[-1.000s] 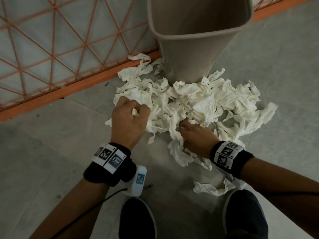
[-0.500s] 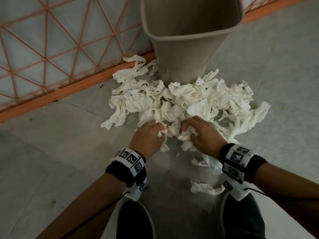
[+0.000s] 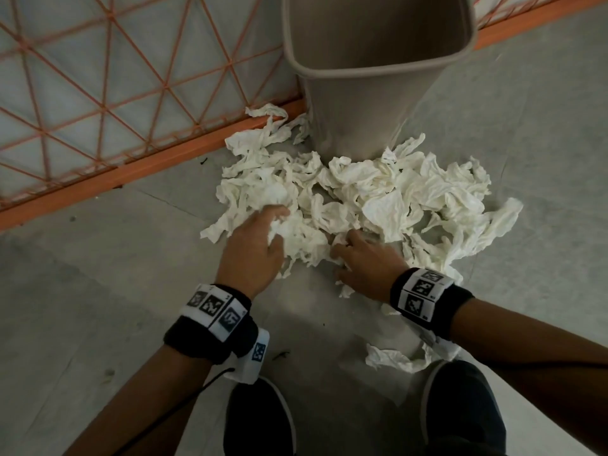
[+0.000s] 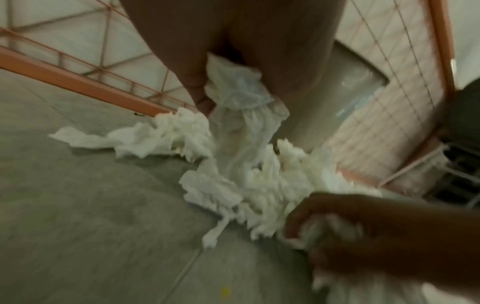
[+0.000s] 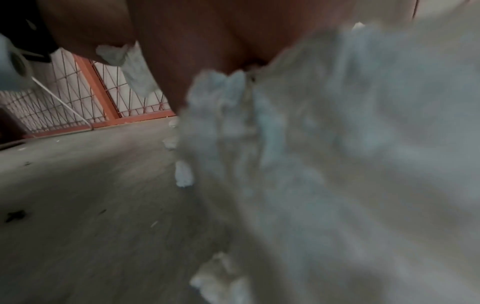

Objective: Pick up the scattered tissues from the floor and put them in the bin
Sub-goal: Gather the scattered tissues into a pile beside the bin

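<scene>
Both hands are down in the heap of tissues (image 3: 378, 199) on the floor (image 3: 98, 291). The left hand (image 3: 253, 255) reaches in at the heap's near left edge with its fingers curled round a bunch of tissue; in the left wrist view that bunch (image 4: 241, 107) hangs pinched between thumb and fingers above the rest of the heap. The right hand (image 3: 365, 264) lies just beside the left one, at the near middle of the heap, its fingers bent and closed round crumpled tissue. The right wrist view is blurred and mostly filled with white tissue, with the palm close above it.

The tissues are white and crumpled, spread in a wide heap on the grey floor directly in front of the bin (image 3: 378, 77) and touching its base. A few pieces trail to the left against the orange rail (image 3: 148, 172) of a wire mesh fence (image 3: 115, 77). One loose tissue (image 3: 394, 358) lies apart from the heap, close to the right shoe (image 3: 460, 409).

The bin is beige, stands upright beside the fence, and its open mouth shows no tissue in the part that is visible. The left shoe (image 3: 260, 422) is at the bottom edge, below the left wrist band (image 3: 214, 320).
</scene>
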`<action>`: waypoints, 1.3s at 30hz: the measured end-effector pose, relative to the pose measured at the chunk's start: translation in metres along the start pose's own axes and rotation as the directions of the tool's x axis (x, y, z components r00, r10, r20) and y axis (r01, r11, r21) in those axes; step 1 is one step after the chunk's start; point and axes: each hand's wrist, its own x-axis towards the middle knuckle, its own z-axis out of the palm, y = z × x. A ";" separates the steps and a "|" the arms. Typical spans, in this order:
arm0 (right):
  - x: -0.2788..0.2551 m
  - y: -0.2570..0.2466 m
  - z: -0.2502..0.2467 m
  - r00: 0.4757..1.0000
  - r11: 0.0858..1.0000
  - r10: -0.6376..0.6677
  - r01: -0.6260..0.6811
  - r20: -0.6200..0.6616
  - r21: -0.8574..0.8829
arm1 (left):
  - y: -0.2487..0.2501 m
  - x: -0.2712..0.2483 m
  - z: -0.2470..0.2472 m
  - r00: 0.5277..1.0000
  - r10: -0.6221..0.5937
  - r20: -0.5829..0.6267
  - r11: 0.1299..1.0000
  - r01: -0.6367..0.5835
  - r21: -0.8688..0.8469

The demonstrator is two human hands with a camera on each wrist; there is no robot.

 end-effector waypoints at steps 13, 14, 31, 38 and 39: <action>-0.013 0.010 -0.015 0.952 0.925 -0.023 0.136 -0.305 0.354 | -0.016 -0.012 0.040 0.995 0.026 0.094 0.997 -0.033 0.075; -0.008 0.008 -0.016 0.966 0.941 -0.045 0.125 -0.253 0.313 | -0.014 -0.016 0.035 0.998 0.026 0.056 0.999 -0.027 0.021; -0.008 0.004 0.000 0.998 0.990 0.059 -0.059 0.004 0.126 | -0.006 0.004 0.015 0.991 -0.130 0.023 0.969 0.123 0.214; -0.049 0.038 0.013 0.996 0.980 -0.003 0.021 -0.092 0.196 | 0.010 0.020 0.075 0.883 0.159 0.442 0.933 -0.281 0.227; -0.051 0.037 0.011 0.991 0.971 -0.009 0.040 -0.132 0.237 | 0.009 0.018 0.078 0.879 0.168 0.447 0.923 -0.300 0.242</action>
